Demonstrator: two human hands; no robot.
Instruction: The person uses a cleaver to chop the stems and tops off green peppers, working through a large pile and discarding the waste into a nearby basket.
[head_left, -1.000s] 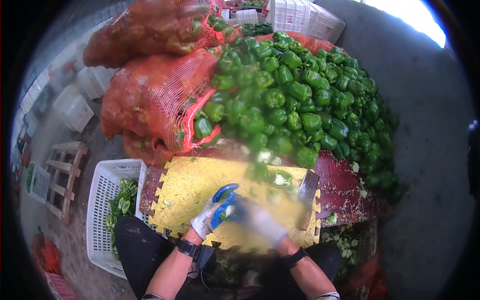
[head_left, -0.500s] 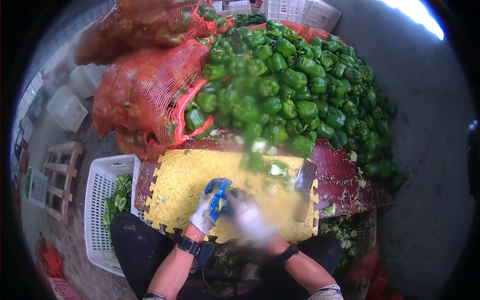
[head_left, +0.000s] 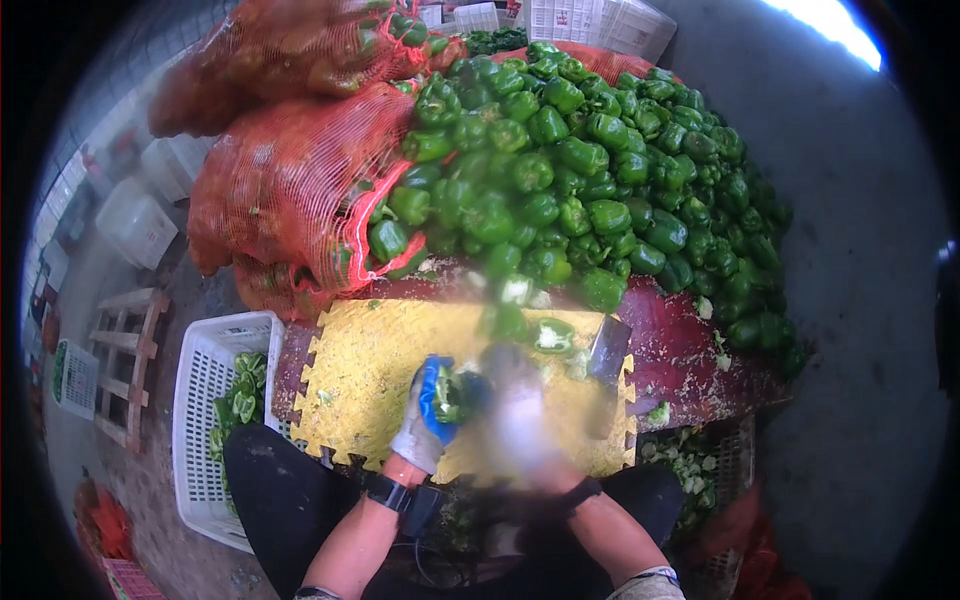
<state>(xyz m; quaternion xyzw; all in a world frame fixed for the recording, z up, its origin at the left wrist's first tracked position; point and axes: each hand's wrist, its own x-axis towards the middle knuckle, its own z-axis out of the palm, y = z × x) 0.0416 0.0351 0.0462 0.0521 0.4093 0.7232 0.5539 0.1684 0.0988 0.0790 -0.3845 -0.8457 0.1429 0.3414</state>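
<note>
My left hand [head_left: 422, 415], in a white glove with blue coating, is closed round a cut green bell pepper [head_left: 452, 396] above the yellow foam mat [head_left: 360, 350]. Beside it is my right hand [head_left: 518, 415], gloved too and smeared by motion, so its fingers and anything in them cannot be made out. A pepper half [head_left: 553, 336] lies cut side up on the mat, with pale pepper scraps around it. At the mat's right end is a dark, broad-bladed knife [head_left: 608, 350], partly blurred.
Behind the mat rises a large heap of green bell peppers [head_left: 610, 215]. Red mesh sacks [head_left: 290, 180] of peppers stand at far left. A white crate [head_left: 182, 430] at my left holds cut peppers; another crate [head_left: 742, 480] with trimmings sits low right. A wooden pallet [head_left: 125, 360] lies farther left.
My right hand has moved up and slightly right, away from the left. My left hand has turned, so more of the cut pepper shows in it.
</note>
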